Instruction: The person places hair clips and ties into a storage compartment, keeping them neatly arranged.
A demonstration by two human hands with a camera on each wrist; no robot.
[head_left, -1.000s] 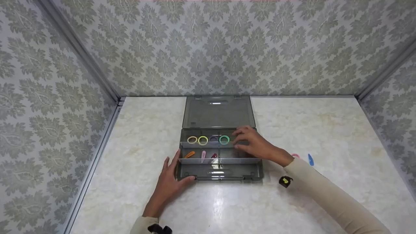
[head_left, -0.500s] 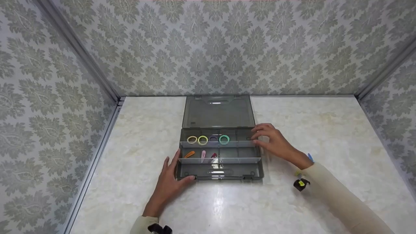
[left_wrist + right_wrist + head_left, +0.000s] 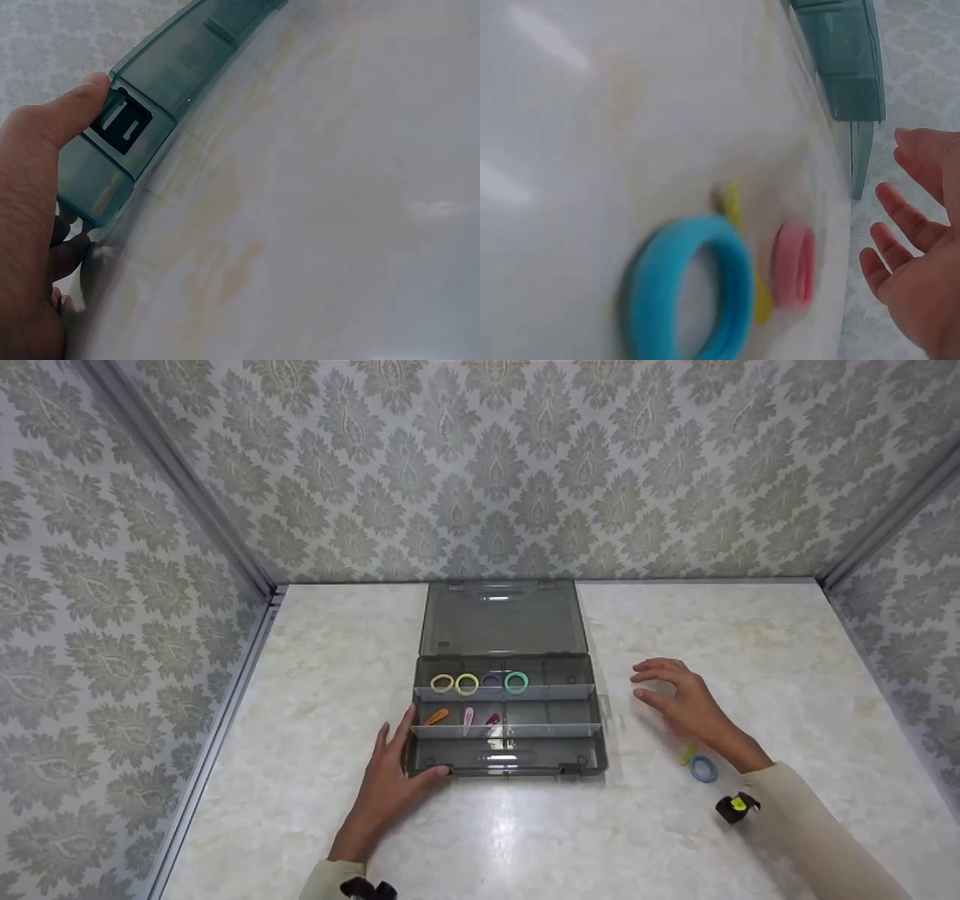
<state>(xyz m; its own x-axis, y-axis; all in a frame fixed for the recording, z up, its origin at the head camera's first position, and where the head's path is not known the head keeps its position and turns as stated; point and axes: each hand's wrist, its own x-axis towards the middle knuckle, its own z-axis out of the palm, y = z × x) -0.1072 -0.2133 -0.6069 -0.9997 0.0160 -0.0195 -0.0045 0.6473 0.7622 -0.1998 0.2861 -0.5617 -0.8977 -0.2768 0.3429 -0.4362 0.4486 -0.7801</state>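
A grey translucent compartment box (image 3: 457, 754) lies on the table with its lid (image 3: 502, 624) folded back. My left hand (image 3: 390, 784) holds its front left corner, the thumb by the dark latch (image 3: 124, 124) and the fingers along the side. Several hair ties, including a green one (image 3: 516, 682), sit in the back row. An orange hair clip (image 3: 436, 716), a pink one (image 3: 469, 717) and a dark red one (image 3: 493, 719) occupy the middle row. Right of the box, my right hand (image 3: 694, 705) hovers with loosely bent fingers and nothing between them.
A blue hair tie (image 3: 703, 769) lies beside a yellow hair clip (image 3: 688, 754) below the right hand. The right wrist view also shows a pink hair tie (image 3: 793, 264) near them. Patterned walls (image 3: 499, 472) border the table at the back and sides.
My right hand has moved right, from over the box's back compartments to above the table. The blue hair tie has come into sight below its wrist. My left hand keeps its place.
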